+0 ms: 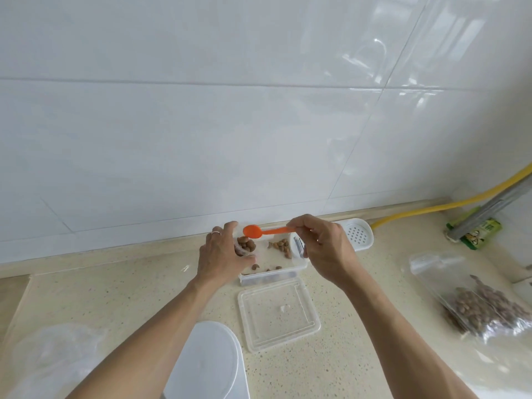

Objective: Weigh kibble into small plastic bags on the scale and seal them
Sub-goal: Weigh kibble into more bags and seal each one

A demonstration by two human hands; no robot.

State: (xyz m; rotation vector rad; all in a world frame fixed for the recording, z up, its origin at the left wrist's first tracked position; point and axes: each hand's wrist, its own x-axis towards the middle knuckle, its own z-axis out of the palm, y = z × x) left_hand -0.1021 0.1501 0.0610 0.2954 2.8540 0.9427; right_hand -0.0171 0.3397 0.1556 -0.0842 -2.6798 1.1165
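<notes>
Two hands: left (221, 254) grips one small bag (244, 246) (kibble inside), right (322, 246) pinches one orange spoon (259, 231).

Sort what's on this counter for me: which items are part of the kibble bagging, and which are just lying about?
In use: orange spoon, small bag, kibble container, container lid, big kibble bag.

Lying about: white perforated tray, yellow hose, green packet.

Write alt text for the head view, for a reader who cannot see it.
A right hand holds an orange spoon over a small clear bag of kibble gripped by the left hand, above a clear container with a few kibble pieces left. Its lid lies nearer on the speckled counter, and a larger kibble bag lies to the right.
</notes>
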